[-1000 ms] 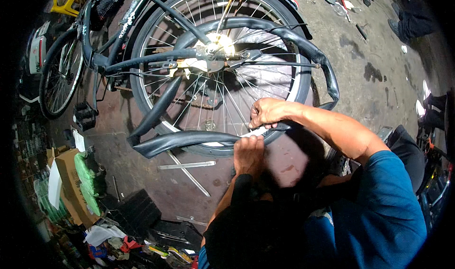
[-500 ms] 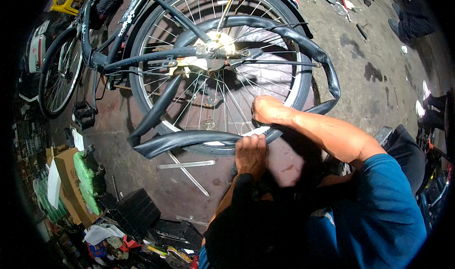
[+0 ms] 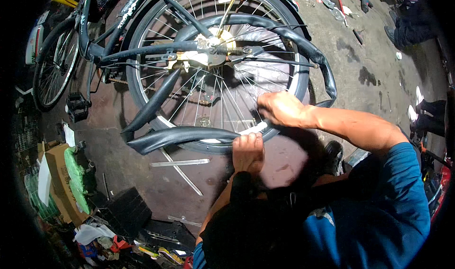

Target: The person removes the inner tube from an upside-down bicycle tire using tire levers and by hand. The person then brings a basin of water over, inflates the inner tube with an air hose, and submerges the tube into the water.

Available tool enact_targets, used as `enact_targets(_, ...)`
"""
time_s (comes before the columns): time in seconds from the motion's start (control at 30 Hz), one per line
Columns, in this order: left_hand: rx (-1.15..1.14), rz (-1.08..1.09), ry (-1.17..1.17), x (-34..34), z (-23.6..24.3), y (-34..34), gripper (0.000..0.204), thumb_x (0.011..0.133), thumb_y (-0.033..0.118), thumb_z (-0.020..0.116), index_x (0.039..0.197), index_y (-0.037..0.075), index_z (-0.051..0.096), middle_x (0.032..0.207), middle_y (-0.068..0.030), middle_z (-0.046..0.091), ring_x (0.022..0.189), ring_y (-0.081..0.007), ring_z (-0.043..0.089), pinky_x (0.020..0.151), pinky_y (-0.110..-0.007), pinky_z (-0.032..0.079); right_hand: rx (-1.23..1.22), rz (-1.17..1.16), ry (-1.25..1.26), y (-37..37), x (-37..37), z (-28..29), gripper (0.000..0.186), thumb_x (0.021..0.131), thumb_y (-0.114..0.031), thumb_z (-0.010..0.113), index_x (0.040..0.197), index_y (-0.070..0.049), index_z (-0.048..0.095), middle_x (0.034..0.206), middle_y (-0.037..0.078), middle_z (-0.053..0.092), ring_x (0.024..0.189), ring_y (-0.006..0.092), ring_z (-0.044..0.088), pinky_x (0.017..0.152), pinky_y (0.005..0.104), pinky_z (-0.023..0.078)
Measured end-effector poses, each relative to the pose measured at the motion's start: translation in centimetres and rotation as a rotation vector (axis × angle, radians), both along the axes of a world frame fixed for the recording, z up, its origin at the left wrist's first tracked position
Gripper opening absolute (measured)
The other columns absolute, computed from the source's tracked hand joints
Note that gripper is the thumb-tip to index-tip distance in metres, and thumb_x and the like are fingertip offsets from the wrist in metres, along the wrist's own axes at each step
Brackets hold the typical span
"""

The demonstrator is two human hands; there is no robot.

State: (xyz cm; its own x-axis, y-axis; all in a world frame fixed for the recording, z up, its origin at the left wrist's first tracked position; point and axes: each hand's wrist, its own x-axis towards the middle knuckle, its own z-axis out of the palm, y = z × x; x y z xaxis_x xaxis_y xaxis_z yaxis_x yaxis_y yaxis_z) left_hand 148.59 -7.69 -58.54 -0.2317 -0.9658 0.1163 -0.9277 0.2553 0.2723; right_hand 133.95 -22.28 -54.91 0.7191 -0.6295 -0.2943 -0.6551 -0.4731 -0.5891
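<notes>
A bicycle wheel with a black tire lies before me, joined to the bicycle frame. The black inner tube hangs out of it in a loose loop, flat and bent at the lower left. At the wheel's near edge, my left hand is closed over the tire, fingertips by the end of the tube's visible stretch. My right hand is curled shut at the near right of the rim, its fingers partly hidden and slightly blurred. A white stretch of rim shows between both hands.
Two flat metal strips lie crossed on the floor near the wheel. Cardboard and green wrapping stand at the left. Far right are scattered tools, among them a hammer-like one, and other people's legs.
My right hand has shifted right along the rim, away from my left hand, baring more white rim. My left hand keeps its hold. The whole view has shifted slightly.
</notes>
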Motion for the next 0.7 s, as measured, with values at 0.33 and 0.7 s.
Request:
enact_targets(0.33,0.053,-0.014,-0.002,1.4,-0.5,0.6,0.017,0.072,0.025,0.053,0.081,0.010,0.054,0.082,-0.0072,0.052,0.077,-0.0247,0.050,0.068,-0.040,0.038,-0.094,0.522,-0.088,0.2,1.0,-1.4,0.033,0.074,-0.022,0.064,0.100,-0.004,0.055,0.095,0.011,0.054,0.090,0.0298,0.056,0.076,0.0395,0.049)
enact_targets(0.7,0.526,-0.070,-0.208,2.9,0.4,0.9,0.019,0.073,0.017,0.055,0.091,0.013,0.055,0.079,-0.0043,0.054,0.084,-0.0231,0.050,0.077,-0.038,0.037,-0.178,0.473,0.032,1.8,3.8,-1.6,0.025,0.075,-0.015,0.056,0.092,0.002,0.057,0.094,0.016,0.058,0.089,0.0319,0.060,0.071,0.0381,0.052)
